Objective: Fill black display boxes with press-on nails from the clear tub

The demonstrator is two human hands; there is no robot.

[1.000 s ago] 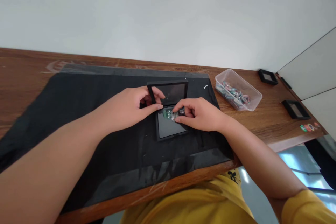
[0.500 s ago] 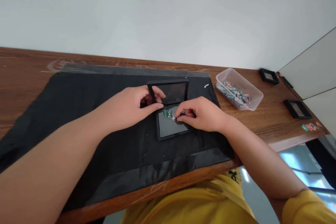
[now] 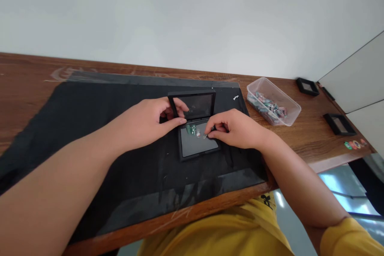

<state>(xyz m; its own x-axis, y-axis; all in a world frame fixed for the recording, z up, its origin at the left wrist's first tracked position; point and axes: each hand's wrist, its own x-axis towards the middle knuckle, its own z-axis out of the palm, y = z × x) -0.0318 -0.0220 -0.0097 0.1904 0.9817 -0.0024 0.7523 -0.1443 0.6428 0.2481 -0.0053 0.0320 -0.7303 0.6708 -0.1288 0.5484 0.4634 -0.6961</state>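
While your left hand (image 3: 150, 122) pinched the left edge of the raised lid (image 3: 193, 105) of the black hinged case (image 3: 198, 146), thumb in front and fingers curled behind, your right hand (image 3: 237, 130) rested at the case's right side with its fingertips drawn nearly together over the grey pad inside. Whether those fingertips actually held the small pale bead (image 3: 205, 136) just beneath them, I could not tell. A green bead (image 3: 191, 129) and a pinkish one (image 3: 198, 133) lay on the pad near the hinge, left of your right fingertips. The case sat on the black mat (image 3: 90, 128), which covered the wooden table (image 3: 24, 84). Right of the case, off the mat, stood a clear plastic tub (image 3: 273, 102) of mixed beads, and farther right two small black cases (image 3: 339, 124) rested near the table's edge.
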